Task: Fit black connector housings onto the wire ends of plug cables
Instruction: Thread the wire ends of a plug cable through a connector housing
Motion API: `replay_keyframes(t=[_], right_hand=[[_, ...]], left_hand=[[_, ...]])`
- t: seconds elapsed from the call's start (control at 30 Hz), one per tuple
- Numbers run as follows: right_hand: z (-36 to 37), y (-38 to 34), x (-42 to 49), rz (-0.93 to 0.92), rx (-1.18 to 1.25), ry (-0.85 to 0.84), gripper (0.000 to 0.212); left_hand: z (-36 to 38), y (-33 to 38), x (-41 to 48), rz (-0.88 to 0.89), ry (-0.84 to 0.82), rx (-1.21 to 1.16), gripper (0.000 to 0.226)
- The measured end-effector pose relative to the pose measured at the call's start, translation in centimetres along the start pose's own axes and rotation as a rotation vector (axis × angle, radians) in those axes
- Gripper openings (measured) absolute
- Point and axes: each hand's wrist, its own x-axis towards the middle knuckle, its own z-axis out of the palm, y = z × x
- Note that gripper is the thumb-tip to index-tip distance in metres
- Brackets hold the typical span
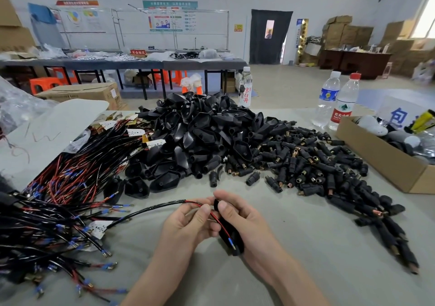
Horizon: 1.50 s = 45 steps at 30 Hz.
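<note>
My right hand [244, 221] grips a black connector housing [231, 239] near the table's front edge. My left hand [188, 223] pinches the red wire [217, 218] of a black cable [150, 209] that trails off to the left. The red wire lies across the housing, and its blue-sleeved metal tip [231, 243] shows at the housing's lower end. A big heap of black housings [200, 136] is piled in the middle of the table. On the left lies a tangle of black and red cables [58, 211] with blue-sleeved ends.
Small black plugs with copper ends [317, 164] spread across the right half of the table. An open cardboard box [388, 155] stands at the right edge, two water bottles [336, 100] behind it. A third bottle [245, 86] stands behind the heap. White plastic sheeting [47, 131] lies far left.
</note>
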Motion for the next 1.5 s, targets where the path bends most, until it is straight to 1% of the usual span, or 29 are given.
replay_keyframes(t=[0.23, 0.37, 0.5, 0.6, 0.7, 0.8, 0.9, 0.97, 1.1, 1.23, 1.3, 1.4, 1.5], right_hand=[[0.04, -0.21, -0.05, 0.03, 0.023, 0.002, 0.035], [0.09, -0.12, 0.03, 0.036, 0.033, 0.021, 0.029], [0.11, -0.01, 0.17, 0.017, 0.081, 0.048, 0.036], [-0.1, 0.01, 0.18, 0.011, 0.06, 0.058, 0.037], [-0.15, 0.13, 0.17, 0.01, 0.043, 0.015, 0.036], [-0.13, 0.22, 0.22, 0.009, 0.075, 0.01, 0.039], [-0.1, 0.38, 0.22, 0.018, 0.055, -0.01, 0.043], [-0.13, 0.54, 0.22, 0.025, 0.045, -0.019, 0.045], [-0.23, 0.57, 0.29, 0.034, 0.034, 0.001, 0.049], [-0.14, 0.37, 0.17, 0.042, 0.042, 0.02, 0.049], [0.06, 0.32, 0.05, 0.045, 0.064, 0.023, 0.044], [0.3, 0.2, -0.05, 0.046, 0.089, 0.026, 0.043], [0.32, -0.05, -0.15, 0.046, 0.085, 0.014, 0.033]], left_hand=[[-0.2, -0.26, 0.18, 0.096, 0.102, 0.136, 0.013], [-0.15, -0.15, -0.01, 0.125, 0.1, 0.152, 0.012], [-0.03, -0.1, -0.17, 0.122, 0.053, 0.129, 0.019], [-0.16, 0.05, -0.21, 0.095, 0.015, 0.088, 0.028], [-0.2, 0.11, -0.31, 0.072, -0.032, 0.062, 0.033], [-0.14, 0.06, -0.3, 0.07, -0.037, 0.039, 0.036], [-0.03, 0.03, -0.36, 0.074, -0.019, 0.035, 0.035], [-0.02, -0.04, -0.34, 0.092, 0.003, 0.074, 0.03], [-0.07, -0.26, -0.24, 0.187, 0.073, 0.239, 0.011], [0.07, -0.24, -0.45, 0.234, 0.081, 0.34, 0.01], [0.05, -0.17, -0.46, 0.234, 0.068, 0.371, 0.009], [0.08, -0.21, -0.46, 0.218, 0.021, 0.41, 0.008], [0.27, -0.56, -0.62, 0.191, -0.054, 0.491, 0.009]])
